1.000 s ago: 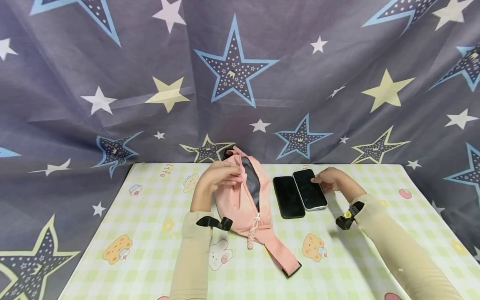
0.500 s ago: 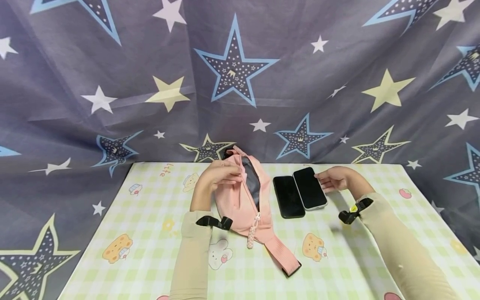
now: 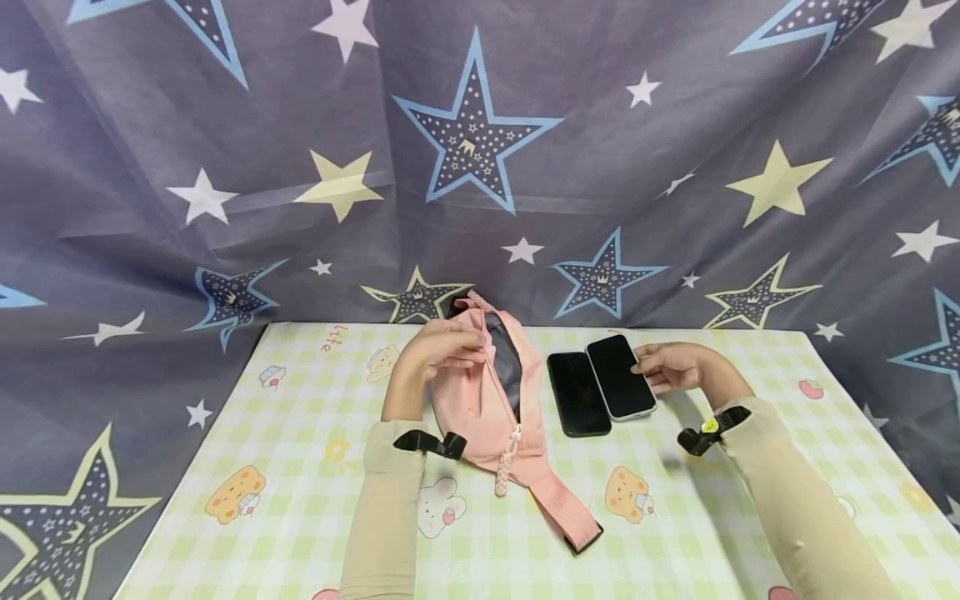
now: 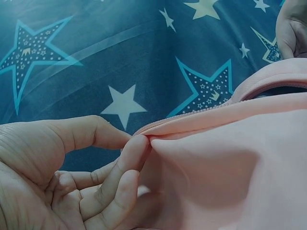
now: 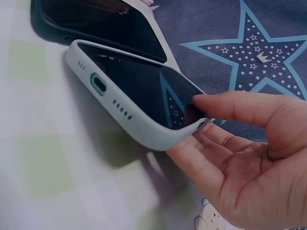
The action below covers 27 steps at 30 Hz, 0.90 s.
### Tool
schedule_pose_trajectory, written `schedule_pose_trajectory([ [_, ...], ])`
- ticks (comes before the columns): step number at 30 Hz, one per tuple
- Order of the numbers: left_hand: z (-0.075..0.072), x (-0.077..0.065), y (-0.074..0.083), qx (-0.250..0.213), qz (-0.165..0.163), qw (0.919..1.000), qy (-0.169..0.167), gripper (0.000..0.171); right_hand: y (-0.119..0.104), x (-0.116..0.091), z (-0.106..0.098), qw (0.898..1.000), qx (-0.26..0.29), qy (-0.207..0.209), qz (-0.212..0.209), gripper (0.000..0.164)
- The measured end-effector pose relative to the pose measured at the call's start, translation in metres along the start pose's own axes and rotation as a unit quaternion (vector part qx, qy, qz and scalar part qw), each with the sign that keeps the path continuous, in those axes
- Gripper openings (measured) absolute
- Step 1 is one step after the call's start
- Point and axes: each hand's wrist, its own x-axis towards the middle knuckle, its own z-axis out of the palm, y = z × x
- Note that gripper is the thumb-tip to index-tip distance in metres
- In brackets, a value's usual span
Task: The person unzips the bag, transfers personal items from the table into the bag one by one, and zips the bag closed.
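Note:
A pink sling bag [image 3: 459, 400] lies on the table, its zipper open and grey lining showing. My left hand [image 3: 442, 352] pinches the bag's zipper edge between thumb and fingers, as the left wrist view also shows. To the bag's right lies a smartphone in a dark case [image 3: 579, 395]. Beside it is a smartphone in a pale case [image 5: 144, 91], screen up. My right hand [image 3: 675, 367] grips its right edge, thumb on the screen and fingers underneath. In the right wrist view the near side of this phone looks slightly raised off the table.
The bag's pink strap [image 3: 566, 510] stretches toward the front of the table. A checked tablecloth [image 3: 285, 533] with cartoon prints covers the tabletop. Behind the table's back edge hangs a dark star-patterned curtain [image 3: 555, 75].
My right hand has shifted slightly along the pale-cased phone's right edge, its thumb lifting from the screen and coming back onto it. The left hand and the bag look the same.

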Motion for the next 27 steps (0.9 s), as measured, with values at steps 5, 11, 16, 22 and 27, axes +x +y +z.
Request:
schedule_pose_trajectory([
  [5,-0.0006,-0.0003,0.0002,0.004,0.000,1.0000,0.002,0.024,0.0016,-0.0003,-0.0004,1.000,0.018,-0.009,-0.010,0.042],
  [11,-0.0001,-0.0014,0.0003,0.010,0.000,0.9999,0.000,0.026,0.0023,-0.0020,0.0001,0.999,0.034,-0.014,-0.015,0.043],
  [16,-0.0004,-0.0004,-0.0007,0.002,-0.002,1.0000,-0.003,0.025,0.0041,-0.0032,0.0015,0.999,0.023,-0.010,-0.019,0.060],
  [22,-0.0005,-0.0010,-0.0004,-0.005,0.000,1.0000,-0.002,0.021,0.0061,-0.0034,0.0001,0.999,0.035,-0.013,-0.029,0.056],
  [27,-0.0011,-0.0026,0.0011,-0.007,-0.001,1.0000,-0.001,0.020,0.0019,-0.0051,0.0015,0.996,0.069,-0.023,-0.048,0.033],
])
